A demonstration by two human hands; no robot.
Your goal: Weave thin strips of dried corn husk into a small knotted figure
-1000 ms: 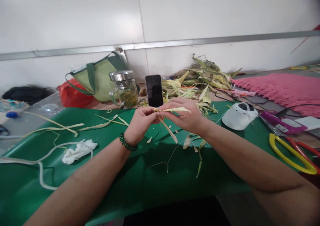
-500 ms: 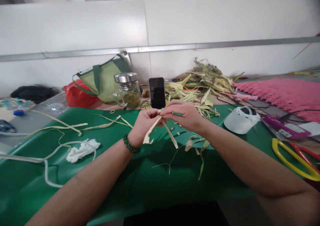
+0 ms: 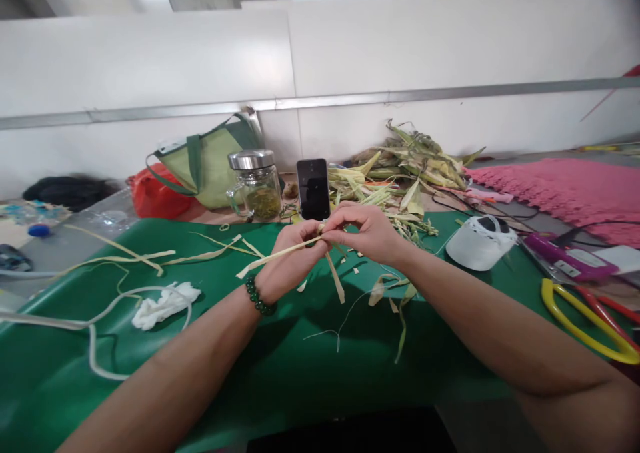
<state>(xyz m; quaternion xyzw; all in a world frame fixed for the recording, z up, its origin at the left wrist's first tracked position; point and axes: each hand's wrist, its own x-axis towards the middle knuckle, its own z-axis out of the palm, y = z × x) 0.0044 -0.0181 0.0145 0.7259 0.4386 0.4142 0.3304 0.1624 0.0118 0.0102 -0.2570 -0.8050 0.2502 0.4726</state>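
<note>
My left hand and my right hand meet fingertip to fingertip, both closed in a pinch on pale corn husk strips. One husk strip runs out leftward across the back of my left hand. A second strip end hangs down between the hands. The spot where the strips join is mostly covered by my fingers. A thin thread and several loose husk scraps lie on the green mat below.
Behind my hands stand a phone and a glass jar with a metal lid. A husk pile is at the back. To the right are a white spool, a purple power strip and yellow-handled scissors. A white cord and crumpled tissue lie left.
One husk strip that hung down in front of my left hand has swung left and now lies across it. My left hand has rotated slightly; both hands keep their pinch.
</note>
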